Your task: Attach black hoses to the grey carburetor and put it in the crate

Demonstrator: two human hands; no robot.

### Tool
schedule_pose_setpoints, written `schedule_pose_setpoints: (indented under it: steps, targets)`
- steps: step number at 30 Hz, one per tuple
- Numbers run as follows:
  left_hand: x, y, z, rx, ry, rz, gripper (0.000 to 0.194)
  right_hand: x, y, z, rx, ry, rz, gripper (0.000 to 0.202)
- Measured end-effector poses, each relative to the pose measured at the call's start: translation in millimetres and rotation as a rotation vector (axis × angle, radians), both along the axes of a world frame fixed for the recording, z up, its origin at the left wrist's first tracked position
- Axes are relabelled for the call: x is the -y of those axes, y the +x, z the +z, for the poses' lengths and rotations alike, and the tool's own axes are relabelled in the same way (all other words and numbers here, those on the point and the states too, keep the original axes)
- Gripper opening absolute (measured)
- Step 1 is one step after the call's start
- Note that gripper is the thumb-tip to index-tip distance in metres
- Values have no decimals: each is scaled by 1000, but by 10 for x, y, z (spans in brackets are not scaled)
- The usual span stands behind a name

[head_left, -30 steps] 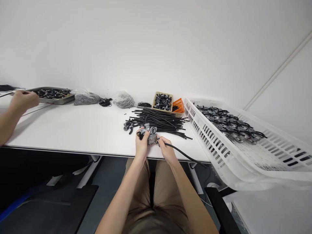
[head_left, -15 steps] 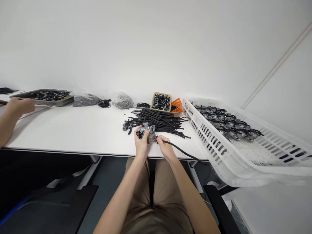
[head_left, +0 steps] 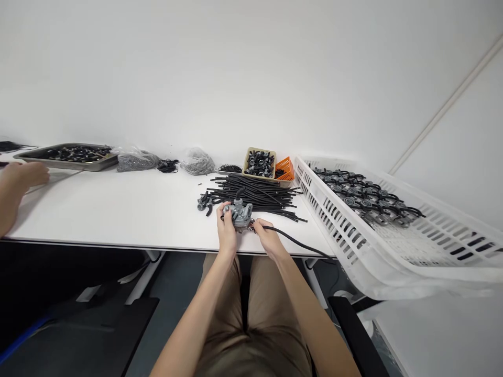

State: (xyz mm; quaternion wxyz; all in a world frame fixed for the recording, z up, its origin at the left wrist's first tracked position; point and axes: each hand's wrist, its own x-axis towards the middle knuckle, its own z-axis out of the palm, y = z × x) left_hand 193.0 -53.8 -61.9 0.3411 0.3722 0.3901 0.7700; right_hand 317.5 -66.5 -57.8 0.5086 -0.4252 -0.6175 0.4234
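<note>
At the left of our left hand (head_left: pixel 227 233), we have a wide open stretch of worktop (head_left: pixel 149 209) for passing, until a co-worker's hand (head_left: pixel 33 174) closes it. At the right of our right hand (head_left: pixel 268 238), only a narrow strip lies before the tall white crate (head_left: pixel 365 272), and our black hose (head_left: pixel 297 242) crosses this strip. Beyond our hands, the pile of black tubes (head_left: pixel 257 195) blocks a low way.

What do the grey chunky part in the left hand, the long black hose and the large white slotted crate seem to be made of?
Grey chunky part: probably cast metal with a dull finish, judging by its silvery, contoured body.
Long black hose: matte, rubber or flexible plastic, as it curves smoothly.
Large white slotted crate: apparently smooth moulded plastic, from its rounded corner.
</note>
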Motion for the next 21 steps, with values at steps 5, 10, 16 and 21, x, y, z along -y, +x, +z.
schedule_pose_setpoints:
  steps: [5,10,16,21]
  targets:
    - [70,52,21,17,32,112,35,78,-40,23,5,17,-22,32]
    - [105,108,44,70,3,246,35,143,-101,59,25,27,-60,32]
    - [105,147,106,186,-23,167,28,73,-46,50,-1,22,7,30]
    - [92,190,112,224,-64,143,28,18,-22,-17,-61,18,13,29]
